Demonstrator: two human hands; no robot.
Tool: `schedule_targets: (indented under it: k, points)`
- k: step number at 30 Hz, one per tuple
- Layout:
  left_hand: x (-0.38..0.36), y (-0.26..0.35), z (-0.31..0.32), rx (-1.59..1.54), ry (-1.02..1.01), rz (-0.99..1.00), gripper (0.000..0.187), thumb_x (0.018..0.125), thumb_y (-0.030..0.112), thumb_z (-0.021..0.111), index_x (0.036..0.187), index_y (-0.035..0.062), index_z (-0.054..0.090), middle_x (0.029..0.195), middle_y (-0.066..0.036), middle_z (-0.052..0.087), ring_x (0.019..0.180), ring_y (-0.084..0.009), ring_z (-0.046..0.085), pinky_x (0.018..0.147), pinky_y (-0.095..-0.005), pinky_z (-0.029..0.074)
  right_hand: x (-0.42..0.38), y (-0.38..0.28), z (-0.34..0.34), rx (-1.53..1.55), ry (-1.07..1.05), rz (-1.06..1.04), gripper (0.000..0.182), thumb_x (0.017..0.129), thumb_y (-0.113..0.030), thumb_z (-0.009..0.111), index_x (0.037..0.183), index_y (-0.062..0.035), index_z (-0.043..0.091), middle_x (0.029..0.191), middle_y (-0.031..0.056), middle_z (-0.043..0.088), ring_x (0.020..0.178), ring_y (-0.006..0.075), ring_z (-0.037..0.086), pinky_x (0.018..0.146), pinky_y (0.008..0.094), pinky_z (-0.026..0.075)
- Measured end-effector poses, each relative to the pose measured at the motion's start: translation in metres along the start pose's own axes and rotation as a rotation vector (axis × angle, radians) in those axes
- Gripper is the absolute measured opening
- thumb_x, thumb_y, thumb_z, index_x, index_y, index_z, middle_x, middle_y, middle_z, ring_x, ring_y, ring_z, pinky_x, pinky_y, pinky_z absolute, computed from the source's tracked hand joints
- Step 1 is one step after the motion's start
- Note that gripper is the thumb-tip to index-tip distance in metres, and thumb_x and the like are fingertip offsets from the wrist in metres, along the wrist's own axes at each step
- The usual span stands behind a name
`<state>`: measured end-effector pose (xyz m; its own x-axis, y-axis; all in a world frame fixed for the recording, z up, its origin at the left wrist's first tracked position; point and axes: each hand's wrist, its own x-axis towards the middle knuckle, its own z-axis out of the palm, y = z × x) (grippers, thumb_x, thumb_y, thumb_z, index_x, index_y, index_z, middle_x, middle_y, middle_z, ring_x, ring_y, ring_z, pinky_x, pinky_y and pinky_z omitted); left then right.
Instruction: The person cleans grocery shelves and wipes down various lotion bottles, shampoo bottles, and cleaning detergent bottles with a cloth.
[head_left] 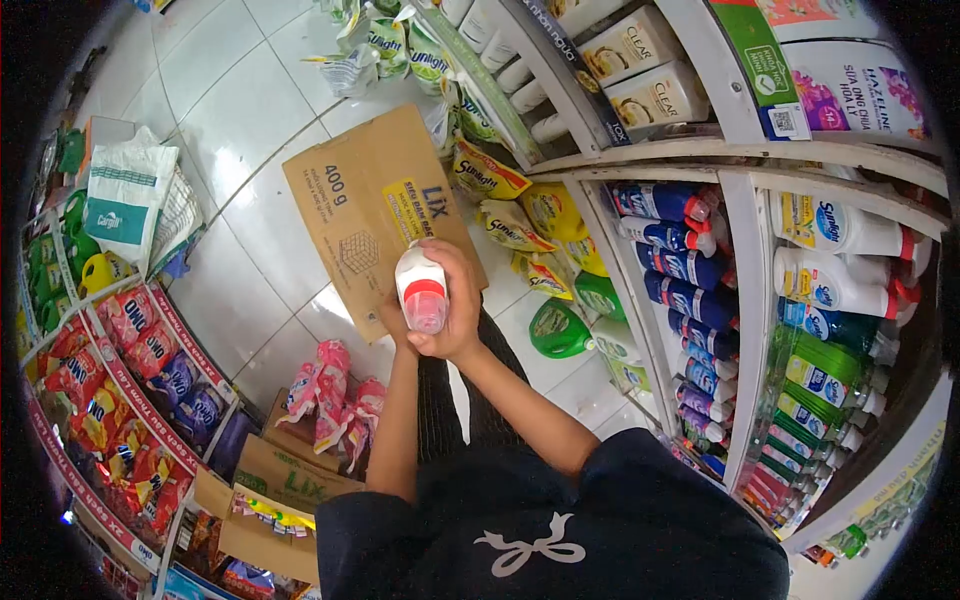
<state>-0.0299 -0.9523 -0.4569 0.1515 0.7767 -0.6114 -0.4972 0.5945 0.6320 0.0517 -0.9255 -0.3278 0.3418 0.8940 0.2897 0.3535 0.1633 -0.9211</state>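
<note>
A white bottle (418,266) with a red collar and a clear pinkish cap is held upright in front of my body, its cap facing the camera. My right hand (458,300) wraps round its right side. Around the lower left side of the same bottle is my left hand (396,318), partly hidden behind the cap. Beyond and below the hands, a brown Lix cardboard box (345,215) lies on the tiled floor (240,90).
Shelves of bottles (690,285) rise close on the right, with white bottles (835,285) further right. Yellow pouches (515,225) and a green jug (560,330) stand on the floor. At left are racks of detergent bags (130,320) and pink packs (330,395).
</note>
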Motion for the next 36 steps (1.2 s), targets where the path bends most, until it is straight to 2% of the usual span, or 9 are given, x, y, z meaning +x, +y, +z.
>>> schedule_targets:
  k: [9, 12, 14, 17, 20, 21, 24, 29, 36]
  points:
    - [-0.093, -0.056, -0.002, 0.855, -0.035, -0.294, 0.047, 0.086, 0.035, 0.045, 0.115, -0.0016, 0.049, 0.105, -0.01, 0.057, 0.093, -0.0189, 0.055, 0.081, -0.0318, 0.042, -0.001, -0.008, -0.027, -0.139, -0.244, 0.057, 0.098, 0.056, -0.065, 0.061, 0.126, -0.0028, 0.032, 0.128, 0.0181, 0.035, 0.12, 0.0353, 0.03, 0.098, 0.0464, 0.019]
    - [-0.113, -0.036, 0.009, 0.459, 0.009, -0.373, 0.046, 0.086, 0.035, 0.046, 0.116, -0.0009, 0.05, 0.106, -0.011, 0.056, 0.093, -0.0188, 0.055, 0.08, -0.0312, 0.043, -0.014, -0.007, -0.07, -0.297, -0.246, 0.019, 0.102, 0.059, -0.057, 0.065, 0.133, -0.0025, 0.021, 0.136, 0.0189, 0.022, 0.125, 0.0364, 0.021, 0.101, 0.0485, 0.015]
    - [-0.117, -0.037, 0.015, 0.071, 0.067, -0.378, 0.03, 0.087, 0.024, 0.044, 0.099, 0.0002, 0.058, 0.096, -0.01, 0.058, 0.085, -0.0184, 0.057, 0.074, -0.0299, 0.046, -0.042, -0.01, -0.092, -0.28, -0.257, 0.275, 0.087, 0.068, -0.036, 0.067, 0.134, -0.0053, 0.02, 0.135, 0.0184, 0.025, 0.124, 0.0351, 0.024, 0.102, 0.0444, 0.017]
    - [-0.128, -0.068, 0.017, 0.005, 0.051, -0.408, 0.026, 0.088, 0.022, 0.041, 0.094, 0.0031, 0.058, 0.087, -0.008, 0.058, 0.08, -0.0193, 0.056, 0.071, -0.0309, 0.045, -0.119, 0.019, -0.103, -0.019, -0.522, 0.997, 0.063, 0.084, -0.041, 0.05, 0.128, -0.0004, 0.033, 0.129, 0.0177, 0.037, 0.121, 0.0268, 0.033, 0.101, 0.0343, 0.024]
    - [-0.137, -0.134, -0.033, 0.648, -0.137, -0.43, 0.037, 0.09, 0.027, 0.035, 0.105, -0.0042, 0.048, 0.098, -0.013, 0.055, 0.084, -0.0259, 0.054, 0.074, -0.0347, 0.043, -0.184, 0.043, -0.122, 0.304, -0.495, 1.398, 0.06, 0.081, -0.045, 0.053, 0.127, -0.0082, 0.04, 0.128, 0.0097, 0.04, 0.12, 0.0186, 0.033, 0.1, 0.0299, 0.024]
    - [-0.133, -0.128, -0.038, 1.104, -0.351, -0.295, 0.042, 0.088, 0.023, 0.04, 0.118, -0.0065, 0.038, 0.116, -0.023, 0.045, 0.104, -0.033, 0.046, 0.088, -0.0391, 0.036, -0.198, 0.051, -0.127, 0.558, -0.49, 1.445, 0.06, 0.08, -0.044, 0.055, 0.127, -0.0096, 0.041, 0.128, 0.0084, 0.041, 0.119, 0.018, 0.034, 0.1, 0.0295, 0.024]
    - [-0.156, -0.041, 0.02, 1.18, 0.002, -0.05, 0.078, 0.078, 0.006, 0.05, 0.136, 0.0016, -0.002, 0.138, -0.03, -0.004, 0.13, -0.038, -0.004, 0.105, -0.0436, 0.0, -0.208, 0.056, -0.131, 0.715, -0.433, 1.58, 0.067, 0.076, -0.043, 0.06, 0.128, -0.0058, 0.038, 0.129, 0.0105, 0.04, 0.119, 0.0196, 0.035, 0.098, 0.0318, 0.028]
    - [-0.121, 0.061, 0.088, 0.78, 0.423, 0.7, 0.08, 0.072, -0.002, 0.062, 0.134, 0.0013, 0.012, 0.132, -0.024, 0.025, 0.12, -0.0322, 0.032, 0.097, -0.0378, 0.029, -0.171, 0.025, -0.136, 0.358, -0.55, 1.486, 0.078, 0.068, -0.048, 0.065, 0.127, -0.0035, 0.038, 0.123, 0.0169, 0.043, 0.115, 0.0238, 0.038, 0.096, 0.0339, 0.03]
    - [-0.087, 0.136, 0.101, 0.977, 0.034, 0.476, 0.059, 0.064, -0.008, 0.061, 0.117, 0.0008, 0.037, 0.116, -0.016, 0.043, 0.11, -0.0253, 0.041, 0.095, -0.0326, 0.029, -0.19, 0.05, -0.126, 0.59, -0.424, 1.654, 0.043, 0.075, -0.041, 0.062, 0.103, -0.0081, 0.058, 0.088, 0.0038, 0.059, 0.076, 0.0141, 0.054, 0.069, 0.0262, 0.043]
